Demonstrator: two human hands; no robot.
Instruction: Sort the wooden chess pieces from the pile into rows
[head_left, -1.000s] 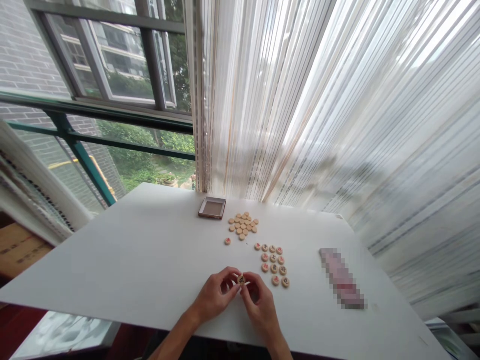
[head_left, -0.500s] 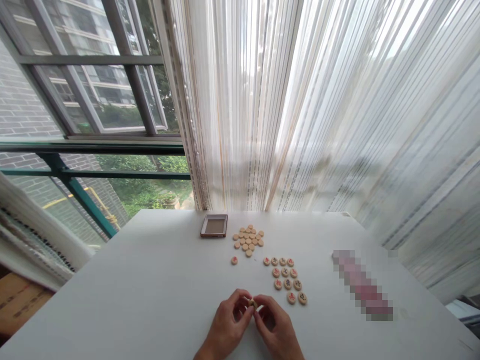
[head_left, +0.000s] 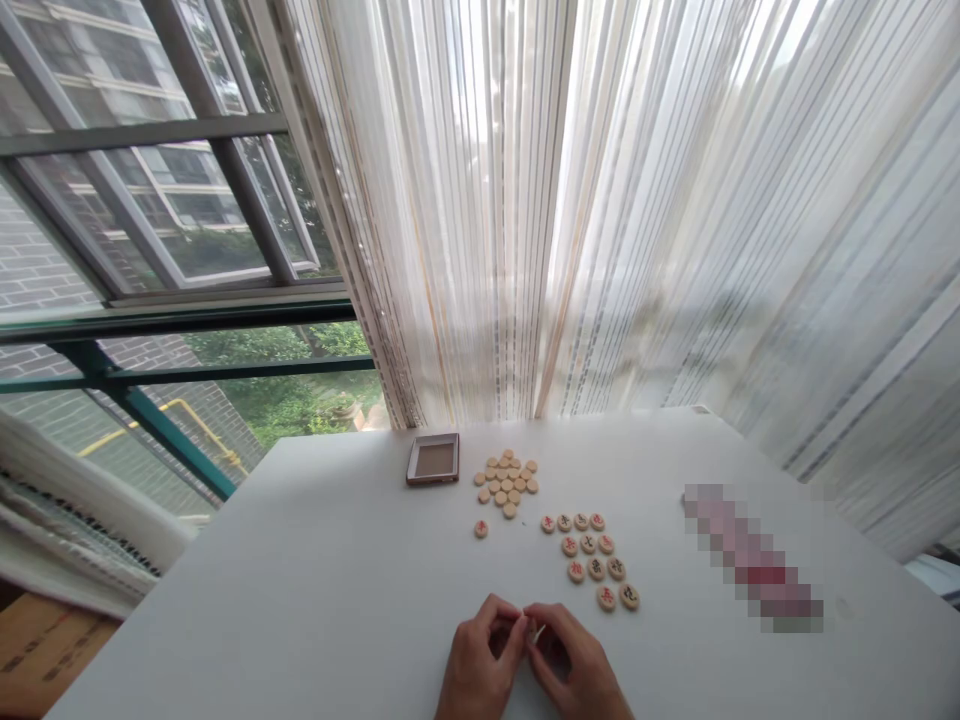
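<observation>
Holding a small disc (head_left: 532, 628), mostly hidden, in the narrow fingertip grip of left hand (head_left: 484, 652) and right hand (head_left: 574, 655), this side of the cluster of plain discs (head_left: 507, 485). Around that cluster on the surface (head_left: 337, 570): marked discs (head_left: 588, 544) nearer right, one red-marked disc (head_left: 481, 529) nearer left, open tray (head_left: 436, 460) farther left.

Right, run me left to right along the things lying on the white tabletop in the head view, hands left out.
Shallow square tray → cluster of plain round pieces → rows of marked round pieces → pinkish pixelated object.
</observation>
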